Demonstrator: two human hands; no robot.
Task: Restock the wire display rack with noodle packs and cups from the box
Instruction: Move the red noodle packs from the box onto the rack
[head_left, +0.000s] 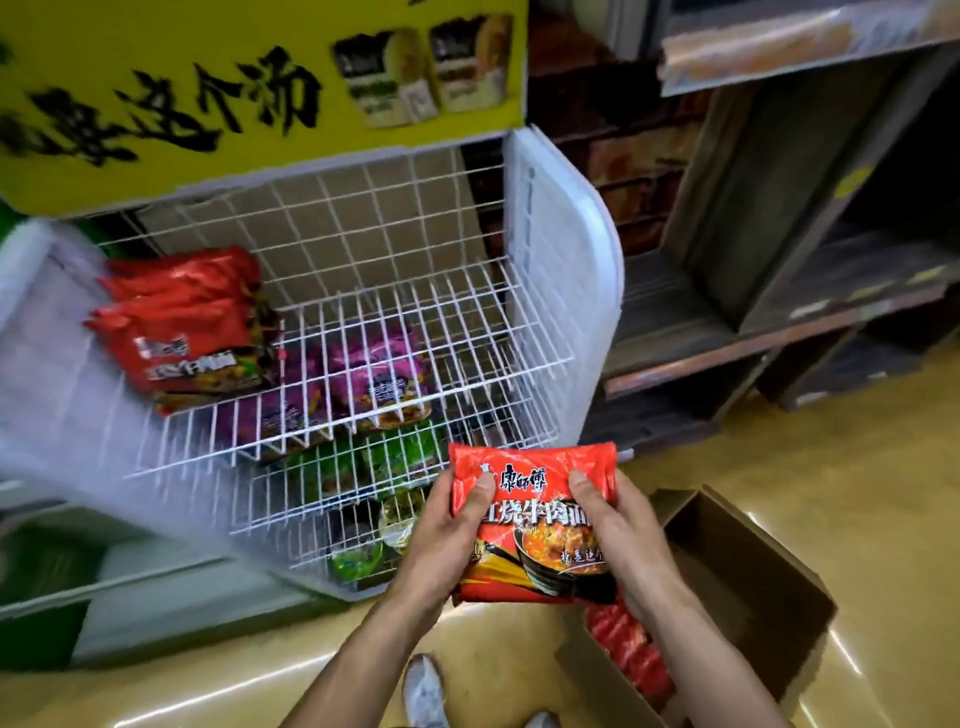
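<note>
both hands, left hand (451, 525) and right hand (618, 525), gripped a glossy red plastic noodle pack (535, 525) above the brown cardboard box (753, 587); its slick wrapper could slip short of the white wire display rack (415, 322).

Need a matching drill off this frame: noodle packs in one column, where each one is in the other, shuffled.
1. single red pack
2. red stack
3. purple packs
4. green packs

A. tier just under the top one
B. top tier of the wire rack, left side
C. gripped by left hand and right hand
D. tier under the purple ones

Pairs: 1-C, 2-B, 3-A, 4-D.
</note>
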